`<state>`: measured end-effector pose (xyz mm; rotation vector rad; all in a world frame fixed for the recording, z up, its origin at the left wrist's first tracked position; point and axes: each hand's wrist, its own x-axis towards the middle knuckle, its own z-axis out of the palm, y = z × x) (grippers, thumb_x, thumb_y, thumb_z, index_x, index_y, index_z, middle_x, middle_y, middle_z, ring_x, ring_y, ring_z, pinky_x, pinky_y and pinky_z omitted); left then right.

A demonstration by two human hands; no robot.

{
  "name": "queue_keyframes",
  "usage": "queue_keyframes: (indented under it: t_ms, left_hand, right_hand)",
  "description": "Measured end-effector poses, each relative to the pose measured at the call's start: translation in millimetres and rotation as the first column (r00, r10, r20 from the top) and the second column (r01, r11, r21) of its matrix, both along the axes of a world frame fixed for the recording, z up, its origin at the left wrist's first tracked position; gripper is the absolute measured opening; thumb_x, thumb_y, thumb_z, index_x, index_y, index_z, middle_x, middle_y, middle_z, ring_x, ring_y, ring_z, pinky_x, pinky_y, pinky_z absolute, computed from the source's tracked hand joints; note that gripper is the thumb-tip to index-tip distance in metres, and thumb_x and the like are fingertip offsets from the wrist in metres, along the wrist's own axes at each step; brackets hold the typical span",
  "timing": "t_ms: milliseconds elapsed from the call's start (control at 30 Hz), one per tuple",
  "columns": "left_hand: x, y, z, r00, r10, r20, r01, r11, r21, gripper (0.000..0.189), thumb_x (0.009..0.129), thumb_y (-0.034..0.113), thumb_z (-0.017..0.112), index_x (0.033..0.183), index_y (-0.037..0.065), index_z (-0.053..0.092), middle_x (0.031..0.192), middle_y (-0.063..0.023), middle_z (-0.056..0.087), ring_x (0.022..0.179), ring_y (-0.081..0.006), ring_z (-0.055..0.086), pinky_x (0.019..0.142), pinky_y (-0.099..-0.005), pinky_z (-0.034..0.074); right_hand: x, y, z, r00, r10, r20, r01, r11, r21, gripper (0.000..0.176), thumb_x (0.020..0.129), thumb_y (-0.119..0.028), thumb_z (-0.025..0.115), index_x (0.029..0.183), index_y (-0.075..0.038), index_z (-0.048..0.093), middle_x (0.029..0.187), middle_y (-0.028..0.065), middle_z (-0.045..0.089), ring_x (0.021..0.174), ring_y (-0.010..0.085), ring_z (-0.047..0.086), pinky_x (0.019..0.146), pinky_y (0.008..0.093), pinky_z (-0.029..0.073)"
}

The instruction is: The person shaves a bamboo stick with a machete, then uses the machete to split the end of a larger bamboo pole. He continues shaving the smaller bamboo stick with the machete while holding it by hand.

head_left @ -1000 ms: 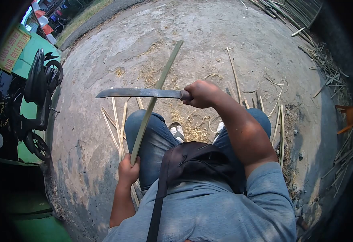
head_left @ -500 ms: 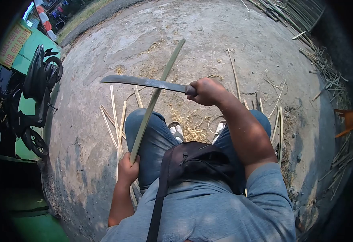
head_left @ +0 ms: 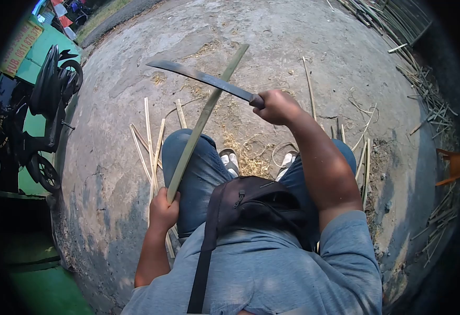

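My left hand (head_left: 165, 210) is closed round the near end of a long greenish bamboo strip (head_left: 193, 138). The strip slants up and away over my left thigh, its far end out over the ground. In my right hand (head_left: 278, 106) is the dark handle of a machete (head_left: 201, 76), fingers wrapped round it. The long blade points left and crosses over the upper part of the strip, its tip well past it.
Pale bamboo strips (head_left: 148, 137) lie beside my left leg, others (head_left: 367, 168) beside my right. Curled shavings (head_left: 255, 164) cover the ground between my feet. A parked motorbike (head_left: 46, 115) stands at left, a bamboo pile (head_left: 430, 105) and an orange chair (head_left: 451, 166) at right.
The machete has shifted up along the strip, away from me, and its blade has tilted so the tip points further up. My left hand still grips the strip's near end.
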<state>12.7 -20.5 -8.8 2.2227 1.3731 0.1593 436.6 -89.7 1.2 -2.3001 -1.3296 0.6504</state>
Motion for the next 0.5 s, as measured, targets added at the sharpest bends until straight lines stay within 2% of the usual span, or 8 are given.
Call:
queue_keyframes:
  t_ms: [67, 167, 233, 300, 467, 500]
  left_hand:
    - [-1, 2, -1, 1.000, -0.007, 0.005, 0.007, 1.000, -0.005, 0.028, 0.097, 0.027, 0.069, 0.093, 0.001, 0.059, 0.080, -0.0257, 0.067, 0.079, -0.0489, 0.067, 0.068, -0.0525, 0.050]
    - [-1, 2, -3, 1.000, -0.010, 0.026, 0.010, 1.000, -0.009, 0.028, 0.097, 0.026, 0.069, 0.093, 0.001, 0.059, 0.080, -0.0257, 0.067, 0.078, -0.0486, 0.067, 0.068, -0.0521, 0.050]
    - [-1, 2, -3, 1.000, -0.010, 0.008, 0.010, 1.000, 0.000, 0.027, 0.097, 0.026, 0.069, 0.093, 0.001, 0.059, 0.080, -0.0259, 0.067, 0.079, -0.0488, 0.067, 0.068, -0.0525, 0.050]
    - [-3, 2, -3, 1.000, -0.005, 0.011, 0.005, 1.000, 0.008, 0.027, 0.097, 0.027, 0.069, 0.093, 0.001, 0.060, 0.080, -0.0262, 0.067, 0.080, -0.0490, 0.067, 0.069, -0.0528, 0.051]
    - [-4, 1, -3, 1.000, 0.005, 0.026, -0.005, 1.000, 0.020, 0.028, 0.096, 0.028, 0.069, 0.094, 0.001, 0.062, 0.083, -0.0267, 0.068, 0.083, -0.0493, 0.068, 0.071, -0.0536, 0.052]
    - [-3, 0, -1, 1.000, 0.004, 0.021, -0.004, 1.000, 0.012, 0.028, 0.096, 0.028, 0.069, 0.095, 0.001, 0.062, 0.083, -0.0267, 0.069, 0.083, -0.0492, 0.068, 0.071, -0.0534, 0.052]
  right_hand:
    - [-2, -2, 1, 0.999, -0.015, -0.041, 0.015, 1.000, 0.000, 0.025, 0.088, -0.028, 0.073, 0.110, -0.018, 0.078, 0.103, 0.0135, 0.077, 0.099, 0.0325, 0.074, 0.088, 0.0444, 0.058]
    - [-23, -3, 0, 0.981, 0.181, 0.074, -0.185, 0.982, 0.037, 0.020, 0.087, -0.027, 0.073, 0.103, -0.015, 0.076, 0.095, 0.0145, 0.076, 0.093, 0.0369, 0.073, 0.082, 0.0471, 0.057]
    - [-47, -4, 2, 0.930, 0.302, 0.208, -0.312, 0.950, 0.017, 0.018, 0.084, -0.025, 0.071, 0.100, -0.017, 0.076, 0.092, 0.0133, 0.075, 0.092, 0.0366, 0.073, 0.080, 0.0478, 0.057]
    - [-53, 1, 4, 0.886, 0.386, 0.257, -0.396, 0.918, -0.014, 0.018, 0.083, -0.026, 0.072, 0.099, -0.019, 0.077, 0.091, 0.0105, 0.075, 0.091, 0.0352, 0.073, 0.080, 0.0477, 0.057]
    - [-18, 4, 1, 0.975, 0.171, 0.139, -0.178, 0.983, 0.042, 0.022, 0.090, -0.034, 0.072, 0.104, -0.019, 0.078, 0.099, 0.0123, 0.076, 0.097, 0.0337, 0.073, 0.085, 0.0473, 0.058]
    - [-9, 0, 6, 0.997, 0.044, 0.058, -0.044, 0.999, -0.012, 0.024, 0.091, -0.037, 0.072, 0.104, -0.018, 0.076, 0.101, 0.0129, 0.076, 0.099, 0.0356, 0.073, 0.086, 0.0485, 0.058]
